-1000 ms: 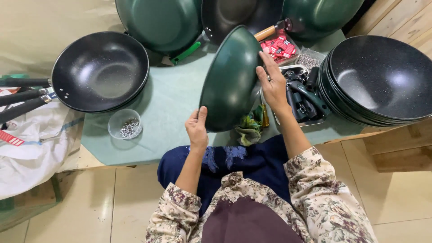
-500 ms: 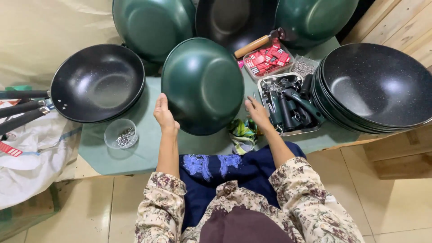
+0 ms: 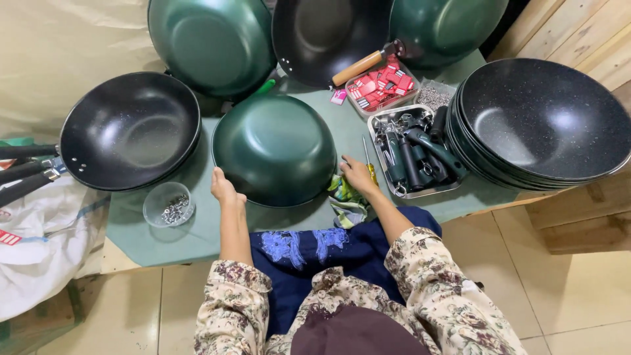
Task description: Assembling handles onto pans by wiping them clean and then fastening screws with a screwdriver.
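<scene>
1. Head view, edges: the green table mat (image 3: 164, 240) ends at a near edge in front of the person's lap, with bare tiled floor (image 3: 565, 296) to the right. A green wok (image 3: 274, 150) lies upside down at the mat's centre, its rim close to the near edge.
2. Open room: little free surface remains. A black pan (image 3: 130, 130) sits just left of the green wok, a stack of black speckled woks (image 3: 542, 118) fills the right side and overhangs the table edge, and more green and black pans lean along the back. A clear strip of mat lies along the near left edge around a small glass bowl of screws (image 3: 169, 205).
3. Left hand (image 3: 224, 189): forearm extended straight forward, hand open, fingers resting against the wok's near left rim; it grips nothing.
4. Right hand (image 3: 358, 175): forearm angled inward, hand lowered beside the wok's right rim, over a crumpled green cloth (image 3: 346, 197) and touching or just beside a yellow-handled screwdriver (image 3: 370, 164). Whether the fingers close on it I cannot tell.
5. Packages: a metal tray (image 3: 420, 190) of dark handles sits right of the right hand; behind it, a clear tub of small red packets (image 3: 381, 85); a white sack (image 3: 39, 263) lies at far left.
</scene>
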